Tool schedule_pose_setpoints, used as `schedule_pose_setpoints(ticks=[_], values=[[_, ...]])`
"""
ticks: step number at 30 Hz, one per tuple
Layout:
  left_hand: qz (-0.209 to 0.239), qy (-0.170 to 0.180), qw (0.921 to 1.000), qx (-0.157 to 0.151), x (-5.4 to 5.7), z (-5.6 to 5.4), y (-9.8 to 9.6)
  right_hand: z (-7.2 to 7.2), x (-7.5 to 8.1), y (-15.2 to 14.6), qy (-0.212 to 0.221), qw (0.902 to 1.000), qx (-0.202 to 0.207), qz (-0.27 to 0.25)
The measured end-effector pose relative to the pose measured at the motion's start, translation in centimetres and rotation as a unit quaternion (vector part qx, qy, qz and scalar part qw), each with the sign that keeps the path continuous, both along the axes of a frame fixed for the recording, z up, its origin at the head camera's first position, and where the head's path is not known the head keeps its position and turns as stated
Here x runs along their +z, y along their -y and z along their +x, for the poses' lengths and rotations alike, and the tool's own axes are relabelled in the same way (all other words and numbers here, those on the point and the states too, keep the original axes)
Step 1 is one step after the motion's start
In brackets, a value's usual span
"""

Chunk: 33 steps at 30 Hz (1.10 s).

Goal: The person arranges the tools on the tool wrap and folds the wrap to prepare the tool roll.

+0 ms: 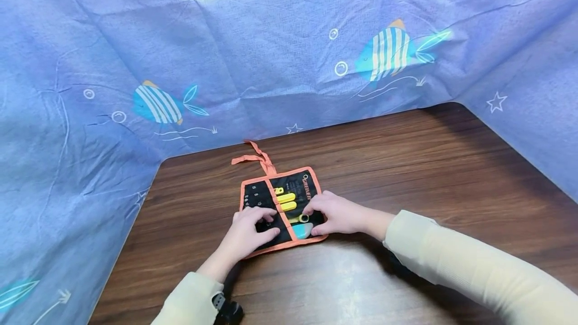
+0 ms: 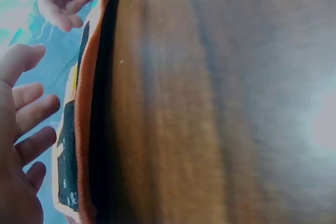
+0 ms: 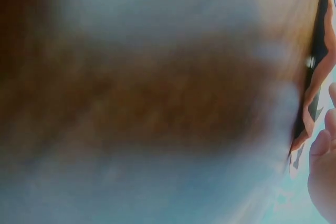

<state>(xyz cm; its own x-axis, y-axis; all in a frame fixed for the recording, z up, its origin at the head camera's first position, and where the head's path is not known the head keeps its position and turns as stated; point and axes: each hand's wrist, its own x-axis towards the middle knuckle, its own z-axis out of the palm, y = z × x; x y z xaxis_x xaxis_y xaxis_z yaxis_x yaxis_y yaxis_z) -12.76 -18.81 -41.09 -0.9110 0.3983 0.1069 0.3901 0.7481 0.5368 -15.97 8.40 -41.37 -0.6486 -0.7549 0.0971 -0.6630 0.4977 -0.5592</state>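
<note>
A black tool pouch [image 1: 295, 184] with orange edging lies unfolded on the wooden table. From its right-hand pocket stick out yellow pieces [image 1: 287, 201], a tool with a ring-shaped end [image 1: 304, 218] and a teal rounded piece [image 1: 302, 230]. Over the pouch's left part is my left hand [image 1: 250, 225], fingers spread and relaxed, holding nothing; the left wrist view shows this hand [image 2: 21, 124] beside the orange edge. My right hand [image 1: 336, 213] is at the pouch's right edge, thumb by the teal piece, with a gap between thumb and fingers. Its fingers [image 3: 321, 142] barely show in the right wrist view.
Orange tie straps [image 1: 266, 161] trail from the pouch's far edge onto the table [image 1: 406, 164]. A blue cloth [image 1: 271, 39] printed with fish hangs behind and along both sides of the table. A small black device [image 1: 230, 311] sits at the left wrist.
</note>
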Motion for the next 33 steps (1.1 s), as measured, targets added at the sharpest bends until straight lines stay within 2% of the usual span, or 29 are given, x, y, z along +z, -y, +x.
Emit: schedule_pose_setpoints(ticks=[4, 8, 12, 18, 26, 33], values=[[-0.011, -0.004, 0.9991, -0.04, -0.2, 0.7, 0.0, 0.3, -0.2, 0.2, 0.004, 1.0, 0.004, -0.006], [-0.003, 0.006, 0.9982, -0.06, -0.2, 1.3, -0.1, 0.8, -0.1, 0.4, 0.007, 0.9997, 0.02, -0.016], [0.004, 0.02, 0.9979, -0.061, -0.2, 1.8, -0.1, 1.1, 0.1, 0.7, 0.017, 0.9993, 0.032, -0.012], [-0.001, 0.001, 0.9987, -0.05, -0.5, 2.0, 0.2, 1.2, 0.2, 0.8, 0.041, 0.9989, 0.021, 0.008], [-0.032, -0.035, 0.9974, -0.055, -0.8, 2.1, 0.6, 1.3, 0.3, 0.7, 0.024, 0.9994, 0.021, 0.011], [-0.052, -0.042, 0.9954, -0.069, -1.0, 1.9, 0.4, 1.1, 0.0, 0.6, 0.021, 0.9995, 0.012, 0.021]])
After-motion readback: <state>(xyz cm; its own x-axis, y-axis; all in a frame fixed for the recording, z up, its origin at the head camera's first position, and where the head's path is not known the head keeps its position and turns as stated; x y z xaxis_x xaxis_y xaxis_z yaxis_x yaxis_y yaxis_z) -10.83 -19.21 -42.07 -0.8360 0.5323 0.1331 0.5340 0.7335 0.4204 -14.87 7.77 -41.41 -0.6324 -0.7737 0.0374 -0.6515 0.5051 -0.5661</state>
